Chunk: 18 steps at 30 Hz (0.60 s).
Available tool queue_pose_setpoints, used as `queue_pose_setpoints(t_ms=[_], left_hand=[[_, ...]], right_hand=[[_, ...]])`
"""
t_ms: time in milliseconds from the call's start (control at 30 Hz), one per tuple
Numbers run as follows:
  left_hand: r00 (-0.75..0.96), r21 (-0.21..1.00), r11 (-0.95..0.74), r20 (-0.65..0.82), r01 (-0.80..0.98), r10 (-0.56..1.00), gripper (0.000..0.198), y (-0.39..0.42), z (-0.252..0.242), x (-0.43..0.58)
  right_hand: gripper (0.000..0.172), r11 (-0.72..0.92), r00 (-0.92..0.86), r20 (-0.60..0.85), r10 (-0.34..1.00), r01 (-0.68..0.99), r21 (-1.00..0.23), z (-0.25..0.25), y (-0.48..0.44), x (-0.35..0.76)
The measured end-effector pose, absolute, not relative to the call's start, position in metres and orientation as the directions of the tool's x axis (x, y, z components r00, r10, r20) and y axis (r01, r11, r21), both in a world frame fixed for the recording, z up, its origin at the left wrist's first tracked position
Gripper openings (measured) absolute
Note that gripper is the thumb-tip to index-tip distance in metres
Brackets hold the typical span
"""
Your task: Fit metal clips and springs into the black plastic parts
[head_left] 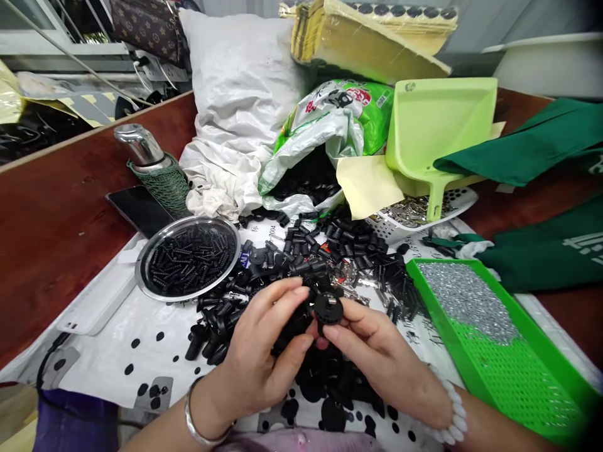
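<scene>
My left hand (261, 351) and my right hand (381, 358) meet over a heap of small black plastic parts (330, 257). Between the fingertips of both hands sits a round black plastic disc (328, 309). My left fingers curl around more black parts; my right thumb and forefinger pinch the disc's edge. A silver bangle circles my left wrist and a white bead bracelet my right. Flat black discs (330, 383) lie under my hands on the white sheet.
A steel bowl (146, 276) of black springs stands at the left, with a flask (151, 163) and a phone (139, 210) behind. A green tray (518, 376) of tiny metal pieces lies at the right. Bags, a green dustpan (438, 132) and green cloth crowd the back.
</scene>
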State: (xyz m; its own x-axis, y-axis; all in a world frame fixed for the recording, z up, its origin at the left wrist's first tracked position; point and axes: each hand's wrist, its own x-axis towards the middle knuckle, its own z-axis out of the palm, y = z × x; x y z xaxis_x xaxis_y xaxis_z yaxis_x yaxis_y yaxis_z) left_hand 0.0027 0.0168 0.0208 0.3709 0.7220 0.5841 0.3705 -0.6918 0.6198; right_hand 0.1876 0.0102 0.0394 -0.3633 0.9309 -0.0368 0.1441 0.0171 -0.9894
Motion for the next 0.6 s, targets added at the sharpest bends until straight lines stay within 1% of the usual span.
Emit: queue_pose_setpoints(t_ms=[33,100,133,200,267,333,367,433,467,500,533,600], left_hand=[[0.463,0.565,-0.746,0.588,0.353,0.664,0.055,0.019,0.026,0.000],[0.614,0.499,-0.813,0.551,0.300,0.565,0.053,0.025,0.033,-0.001],[0.646,0.487,-0.826,0.539,0.285,0.540,0.052,0.027,0.033,-0.001],[0.634,0.487,-0.824,0.547,0.290,0.547,0.052,0.029,0.028,0.004],[0.544,0.510,-0.794,0.585,0.329,0.601,0.054,0.029,0.016,0.010],[0.425,0.559,-0.741,0.607,0.373,0.672,0.055,0.027,0.004,0.018],[0.356,0.593,-0.706,0.610,0.389,0.708,0.054,0.025,-0.001,0.022],[0.216,0.677,-0.619,0.587,0.398,0.780,0.051,0.022,-0.008,0.030],[0.147,0.724,-0.568,0.560,0.392,0.815,0.048,0.021,-0.010,0.034],[0.082,0.770,-0.512,0.524,0.381,0.848,0.045,0.019,-0.010,0.037],[0.020,0.811,-0.456,0.483,0.367,0.876,0.042,0.018,-0.011,0.039],[-0.070,0.867,-0.371,0.415,0.332,0.907,0.038,0.017,-0.011,0.042]], right_hand=[[0.014,0.030,-0.384,-0.039,0.922,0.172,-0.985,0.040,0.009,0.188],[0.015,0.049,-0.407,-0.034,0.913,0.192,-0.980,0.039,0.007,0.188],[0.015,0.049,-0.407,-0.036,0.913,0.195,-0.980,0.038,0.007,0.187],[0.015,0.049,-0.384,-0.039,0.923,0.217,-0.975,0.034,0.007,0.187],[0.019,0.117,-0.336,0.016,0.942,0.283,-0.952,0.029,0.009,0.188],[0.021,0.280,-0.281,0.172,0.944,0.410,-0.868,0.025,0.013,0.188],[0.021,0.378,-0.276,0.270,0.922,0.495,-0.782,0.023,0.016,0.188],[0.022,0.522,-0.316,0.427,0.847,0.643,-0.560,0.021,0.022,0.186],[0.023,0.560,-0.346,0.469,0.813,0.687,-0.464,0.020,0.024,0.184],[0.025,0.582,-0.371,0.492,0.788,0.710,-0.397,0.019,0.027,0.182],[0.026,0.594,-0.387,0.503,0.772,0.720,-0.358,0.019,0.029,0.180],[0.027,0.603,-0.394,0.512,0.763,0.719,-0.345,0.017,0.033,0.176]])
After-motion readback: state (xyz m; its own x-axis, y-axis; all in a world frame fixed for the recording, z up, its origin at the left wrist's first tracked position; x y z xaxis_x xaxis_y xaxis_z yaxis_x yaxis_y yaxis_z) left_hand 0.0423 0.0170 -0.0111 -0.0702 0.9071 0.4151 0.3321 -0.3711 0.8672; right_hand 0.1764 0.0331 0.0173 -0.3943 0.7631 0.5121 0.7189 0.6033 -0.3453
